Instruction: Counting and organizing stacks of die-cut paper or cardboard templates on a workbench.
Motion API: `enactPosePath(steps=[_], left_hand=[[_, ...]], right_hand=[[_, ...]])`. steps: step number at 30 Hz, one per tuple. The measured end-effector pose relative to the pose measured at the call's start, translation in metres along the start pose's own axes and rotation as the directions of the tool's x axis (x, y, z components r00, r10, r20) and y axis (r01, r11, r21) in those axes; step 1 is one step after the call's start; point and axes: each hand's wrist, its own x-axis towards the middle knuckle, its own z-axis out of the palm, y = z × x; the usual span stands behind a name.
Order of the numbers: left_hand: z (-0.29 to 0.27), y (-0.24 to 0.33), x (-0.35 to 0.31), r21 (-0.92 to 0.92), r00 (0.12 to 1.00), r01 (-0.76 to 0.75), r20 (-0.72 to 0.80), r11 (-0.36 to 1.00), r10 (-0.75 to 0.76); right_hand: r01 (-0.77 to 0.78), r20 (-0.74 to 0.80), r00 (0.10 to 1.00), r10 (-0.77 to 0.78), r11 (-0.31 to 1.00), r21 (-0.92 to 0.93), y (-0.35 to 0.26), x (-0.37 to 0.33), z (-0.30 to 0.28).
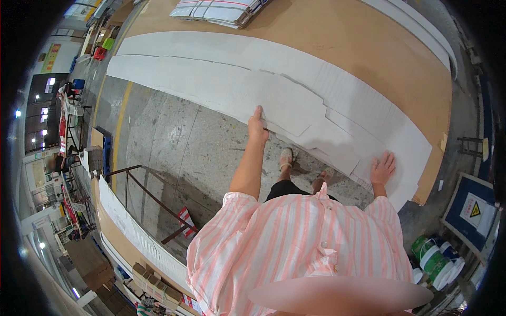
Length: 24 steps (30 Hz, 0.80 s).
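A long white cardboard sheet [211, 79] lies in front of me, with a cut-out, stepped piece of white board [295, 102] on top of it. My left hand [258, 129] is at the near edge of this board. One digit stretches over the top surface while the other fingers curl at the edge, partly hidden. A small dark spot shows beside that hand; what it is I cannot make out. To the right, my right hand [383, 168] rests flat on the white sheet, fingers spread.
Brown cardboard [337, 37] spreads beneath the white sheets, with a bundled stack of white boards [213, 10] at the far side. A metal frame [161, 195] stands on the concrete floor at left. Paint buckets [437, 263] and a blue board [469, 210] are at right.
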Motion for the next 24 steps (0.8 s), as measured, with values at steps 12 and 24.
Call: enactPosePath(steps=[12, 24], left_hand=[[0.018, 0.004, -0.045, 0.266, 0.985, -0.157, 0.106, 0.951, 0.133], [0.033, -0.062, -0.077, 0.251, 0.991, 0.012, 0.124, 0.968, -0.045]], right_hand=[[0.008, -0.001, 1.0, -0.008, 0.999, 0.045, -0.004, 0.001, -0.003], [-0.012, 0.014, 1.0, 0.01, 0.988, 0.156, -0.002, 0.003, -0.004]])
